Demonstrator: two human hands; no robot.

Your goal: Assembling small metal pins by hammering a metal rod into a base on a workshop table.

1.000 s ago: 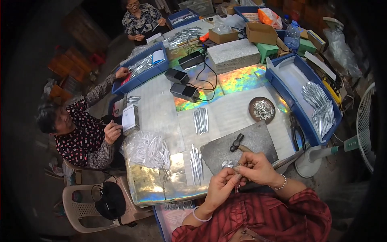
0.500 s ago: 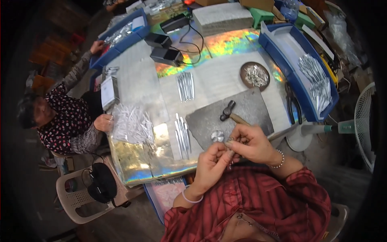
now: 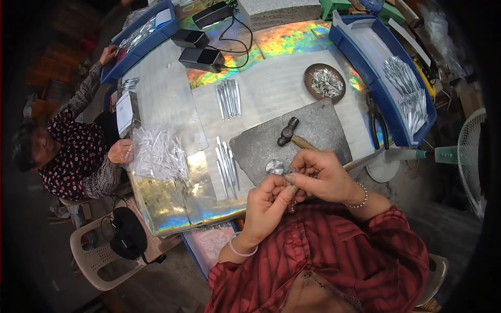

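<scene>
My left hand (image 3: 269, 206) and my right hand (image 3: 326, 180) meet over the near edge of the table, fingertips pinched together. Whatever they hold is small and mostly hidden by the fingers. Just beyond my fingers, a shiny round metal piece (image 3: 275, 167) lies on a grey flat slab (image 3: 318, 122). A hammer (image 3: 288, 131) rests on the same slab, its wooden handle running toward my right hand. Left of the slab lie a near bunch of thin silvery rods (image 3: 226, 167) and a farther bunch of silvery rods (image 3: 228, 99).
A brown bowl (image 3: 309, 93) holds small metal pieces. Pliers (image 3: 374, 122) lie beside a blue tray (image 3: 360, 60) of silvery rods at right. At left, a person (image 3: 78, 151) sits by a bag of white sticks (image 3: 159, 154). Black boxes (image 3: 201, 59) with cables stand at the back.
The whole view has shifted slightly, so the table sits a little higher and farther left. Both hands stay pinched together, with only small finger movement.
</scene>
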